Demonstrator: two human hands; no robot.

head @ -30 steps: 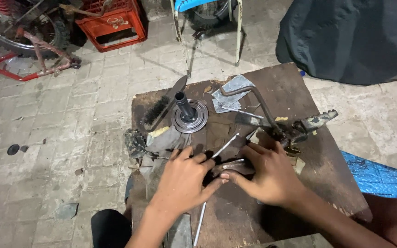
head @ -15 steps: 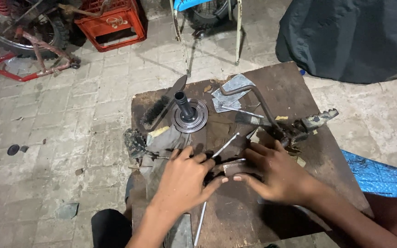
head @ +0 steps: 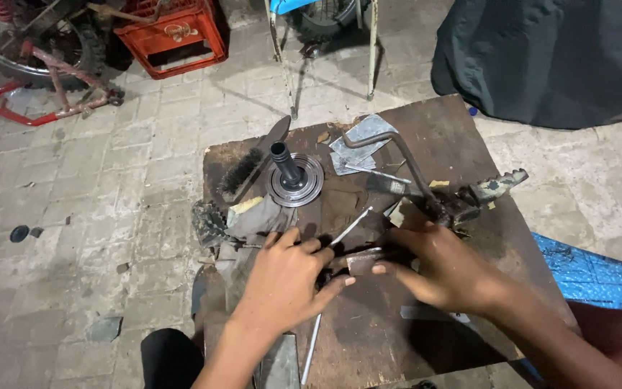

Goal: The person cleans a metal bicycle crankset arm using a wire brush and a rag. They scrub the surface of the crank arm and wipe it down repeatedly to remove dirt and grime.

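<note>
Both hands rest on a low, dark wooden board (head: 426,137). My left hand (head: 286,277) lies palm down, its fingers pressing on a small dark metal part (head: 358,261) at the middle of the board. My right hand (head: 440,270) meets it from the right, fingers curled around the same part. A thin screwdriver (head: 350,227) lies just beyond the fingers. A round metal disc with an upright black shaft (head: 293,176) stands farther back, beside a black wire brush (head: 246,169). A bent kick-lever (head: 426,184) with a toothed pedal lies at the right.
Grey rags (head: 253,216) and metal sheet scraps (head: 361,140) litter the board. A long thin rod (head: 311,346) lies near its front edge. On the paved floor are a red crate (head: 174,36), a motorcycle wheel on a red stand (head: 37,72), a dark tarpaulin (head: 563,57) and blue cloth (head: 599,270).
My right hand has slid a little to the right and opened out along the part. My left hand keeps its place on it.
</note>
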